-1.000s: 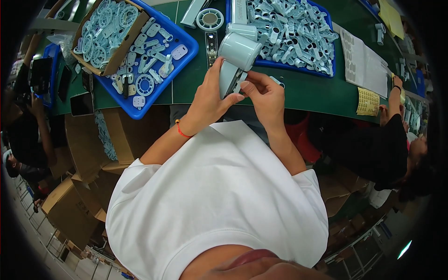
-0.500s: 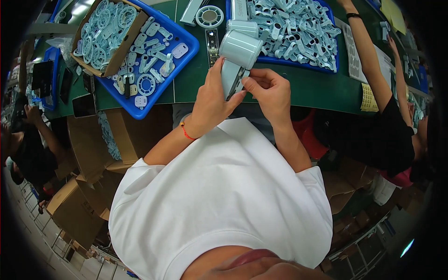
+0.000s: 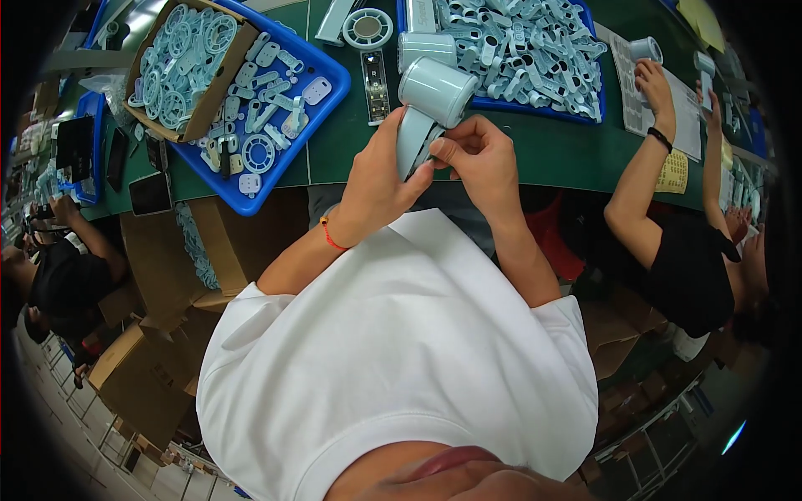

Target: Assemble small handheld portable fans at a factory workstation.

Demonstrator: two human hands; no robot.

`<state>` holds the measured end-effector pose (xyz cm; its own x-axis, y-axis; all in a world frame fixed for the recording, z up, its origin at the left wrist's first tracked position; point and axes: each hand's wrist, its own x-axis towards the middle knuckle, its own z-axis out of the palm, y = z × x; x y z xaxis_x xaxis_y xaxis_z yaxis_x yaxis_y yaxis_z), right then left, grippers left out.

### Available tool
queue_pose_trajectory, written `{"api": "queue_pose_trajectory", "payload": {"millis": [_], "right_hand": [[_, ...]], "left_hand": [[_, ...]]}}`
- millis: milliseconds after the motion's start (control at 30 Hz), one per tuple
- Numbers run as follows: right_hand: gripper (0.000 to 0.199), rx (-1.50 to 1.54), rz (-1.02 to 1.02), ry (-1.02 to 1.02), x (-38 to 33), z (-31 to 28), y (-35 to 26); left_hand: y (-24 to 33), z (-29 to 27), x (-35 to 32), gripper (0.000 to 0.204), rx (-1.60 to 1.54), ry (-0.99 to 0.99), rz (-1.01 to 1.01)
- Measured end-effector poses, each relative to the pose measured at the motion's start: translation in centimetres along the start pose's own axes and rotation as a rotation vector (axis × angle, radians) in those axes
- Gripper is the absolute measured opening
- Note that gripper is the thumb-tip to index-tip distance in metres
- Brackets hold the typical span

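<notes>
A glossy pale-blue housing shaped like a hair dryer (image 3: 437, 92), with a drum-shaped head and flat handle, is tilted over the table's front edge. My left hand (image 3: 378, 174) wraps round the handle, thumb along its lower end. At the handle's open side, where a dark slot shows, my right hand (image 3: 482, 159) has thumb and fingers pinched together; what lies between them is hidden. Just beyond, another pale-blue drum-headed housing (image 3: 426, 50) lies against a blue tray. To its left are a strip-shaped circuit board (image 3: 375, 88) and a round ring-shaped part (image 3: 368, 29).
A blue tray (image 3: 322, 108) at left holds loose pale-blue parts and a cardboard box (image 3: 200, 125) of rings. Another blue tray (image 3: 535, 104) is heaped with small parts. A phone (image 3: 151, 194) lies at the table edge. At right, a co-worker's hand (image 3: 654, 83) touches a similar housing.
My hands stay on the housing, which has turned slightly, so less of the handle's dark slot shows. At right, a co-worker's arm has drawn back toward the table's near edge.
</notes>
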<state>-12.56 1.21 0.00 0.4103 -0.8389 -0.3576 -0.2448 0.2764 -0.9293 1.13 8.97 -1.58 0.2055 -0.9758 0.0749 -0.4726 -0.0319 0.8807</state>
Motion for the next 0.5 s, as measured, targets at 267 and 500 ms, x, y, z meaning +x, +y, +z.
{"api": "queue_pose_trajectory", "payload": {"millis": [267, 500], "right_hand": [[0.052, 0.083, -0.089, -0.197, 0.6, -0.3, 2.6], [0.055, 0.296, -0.333, -0.13, -0.8, 0.2, 4.7]], "left_hand": [[0.3, -0.2, 0.4, 0.064, -0.378, -0.137, -0.13], [-1.1, 1.9, -0.1, 0.085, 0.032, -0.004, 0.391]]}}
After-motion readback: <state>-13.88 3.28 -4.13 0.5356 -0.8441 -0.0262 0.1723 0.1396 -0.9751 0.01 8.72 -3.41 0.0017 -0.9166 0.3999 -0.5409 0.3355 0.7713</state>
